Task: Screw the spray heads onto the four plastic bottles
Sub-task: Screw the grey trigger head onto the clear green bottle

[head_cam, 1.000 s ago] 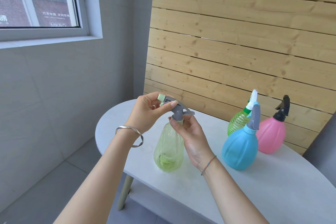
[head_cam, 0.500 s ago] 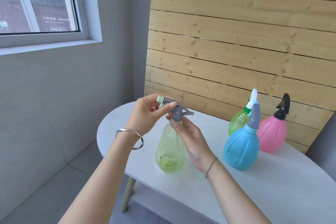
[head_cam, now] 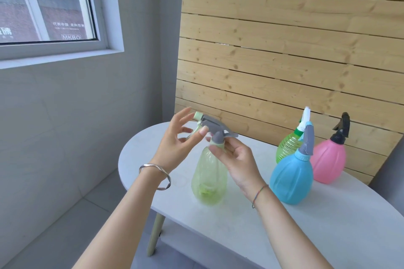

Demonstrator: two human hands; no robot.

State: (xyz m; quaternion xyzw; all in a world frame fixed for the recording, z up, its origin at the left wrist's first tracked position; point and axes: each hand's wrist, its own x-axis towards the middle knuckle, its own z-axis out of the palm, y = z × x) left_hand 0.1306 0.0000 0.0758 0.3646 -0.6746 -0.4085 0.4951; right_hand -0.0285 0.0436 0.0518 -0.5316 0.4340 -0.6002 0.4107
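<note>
A clear light-green bottle (head_cam: 208, 179) stands on the white table (head_cam: 306, 229). A grey spray head (head_cam: 215, 128) with a pale green nozzle sits on its neck. My right hand (head_cam: 238, 159) pinches the head's collar at the neck. To the left of the head, my left hand (head_cam: 175, 144) has its fingers spread and only the thumb tip at the head. A blue bottle (head_cam: 291, 179), a pink bottle (head_cam: 328, 159) and a green ribbed bottle (head_cam: 287, 145) stand to the right, each with a spray head on top.
A wooden slat wall (head_cam: 284, 50) rises close behind the table. The table's rounded left end (head_cam: 129, 155) drops off to the tiled floor. A grey wall with a window is on the left.
My left hand has loosened from the nozzle and its fingers have spread. The right hand stays on the collar. The bottle has not moved.
</note>
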